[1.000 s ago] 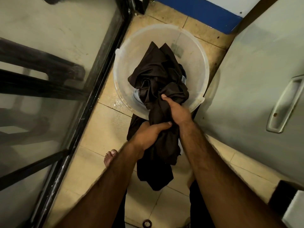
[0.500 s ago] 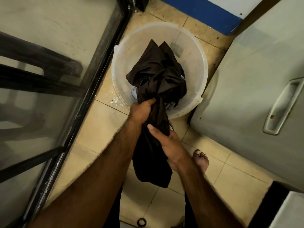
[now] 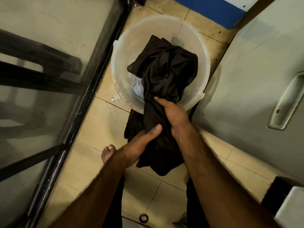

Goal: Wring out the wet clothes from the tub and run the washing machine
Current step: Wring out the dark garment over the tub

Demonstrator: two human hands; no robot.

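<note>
Because the dark garment [image 3: 164, 74] seems sodden and limp, our left hand [image 3: 139, 146] and right hand [image 3: 175, 113] clench its middle.

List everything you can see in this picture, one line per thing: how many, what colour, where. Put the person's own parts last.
tub: one, translucent whitish, on the floor, top centre
dark garment: one, dark brown, hanging from the tub over its near rim
pale cloth: one, light blue, inside the tub under the garment
floor: beige tiles, wet beside the tub
glass panel: one, black-framed, left
grey panel: one, right
handle: one, grey, on the grey panel
blue band: one, top edge
black ring: one, on the floor, bottom
foot: one plainly seen, bare, left of the garment
left grip: holds the garment low
right grip: holds it nearer the tub
</note>
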